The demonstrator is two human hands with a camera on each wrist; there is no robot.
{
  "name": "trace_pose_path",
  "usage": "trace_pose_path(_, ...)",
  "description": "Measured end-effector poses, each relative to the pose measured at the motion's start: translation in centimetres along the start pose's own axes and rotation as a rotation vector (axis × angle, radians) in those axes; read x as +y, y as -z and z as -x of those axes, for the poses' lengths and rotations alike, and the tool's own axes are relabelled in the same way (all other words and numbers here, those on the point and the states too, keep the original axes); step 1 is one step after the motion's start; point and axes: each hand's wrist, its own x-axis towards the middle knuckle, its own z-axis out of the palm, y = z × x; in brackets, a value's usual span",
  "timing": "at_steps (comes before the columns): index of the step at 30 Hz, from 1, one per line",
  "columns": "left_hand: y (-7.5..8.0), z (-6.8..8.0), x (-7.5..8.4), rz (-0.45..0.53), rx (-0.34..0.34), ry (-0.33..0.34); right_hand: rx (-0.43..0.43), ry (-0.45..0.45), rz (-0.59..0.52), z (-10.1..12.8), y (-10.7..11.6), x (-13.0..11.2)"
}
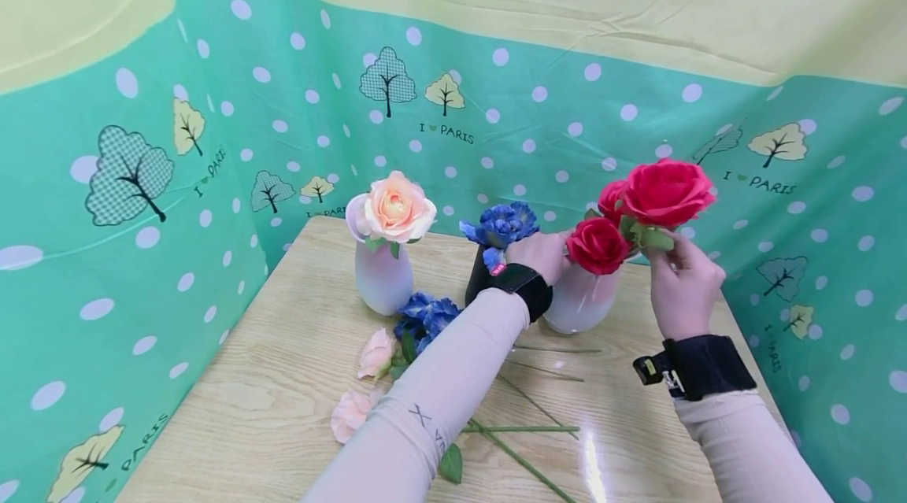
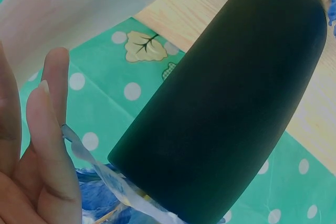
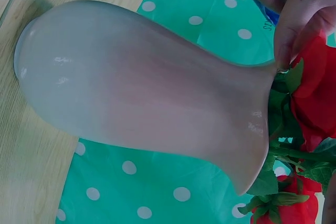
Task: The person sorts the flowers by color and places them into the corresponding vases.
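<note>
At the right of the table stands a white-to-pink vase (image 1: 581, 302) with small red roses (image 1: 597, 245) at its mouth. My left hand (image 1: 542, 255) pinches its rim from the left side, fingertips right at the lip in the right wrist view. Above the mouth, my right hand (image 1: 683, 286) pinches a large red rose (image 1: 668, 192) just under its head. Next to my left hand is a black vase (image 2: 226, 108) with a blue flower (image 1: 506, 223); a blue petal hangs near my left fingers in the left wrist view.
A pale vase (image 1: 383, 279) holding a peach rose (image 1: 398, 208) stands at the left. Loose blue flowers (image 1: 427, 319), pale pink roses (image 1: 350, 413) and green stems (image 1: 524, 428) lie in front, partly under my left forearm. A dotted curtain (image 1: 305, 94) closes off the back and sides.
</note>
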Motion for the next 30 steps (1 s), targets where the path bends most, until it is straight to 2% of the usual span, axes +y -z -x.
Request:
trace_pose_path(10,0.1,0.2,0.0,-0.003,0.005,0.007,-0.036,-0.08,0.047,-0.3,-0.5,0.4)
trace_pose_path(17,0.2,0.4,0.0,0.007,0.003,0.008,-0.05,-0.076,0.079,-0.4,-0.9,0.8)
trace_pose_path(26,0.1,0.1,-0.1,0.026,0.001,0.001,-0.106,-0.148,0.099,-0.3,-1.3,1.3)
trace_pose_path(30,0.1,0.2,-0.2,0.027,0.012,0.0,-0.106,-0.135,0.109,-0.3,-1.5,1.4)
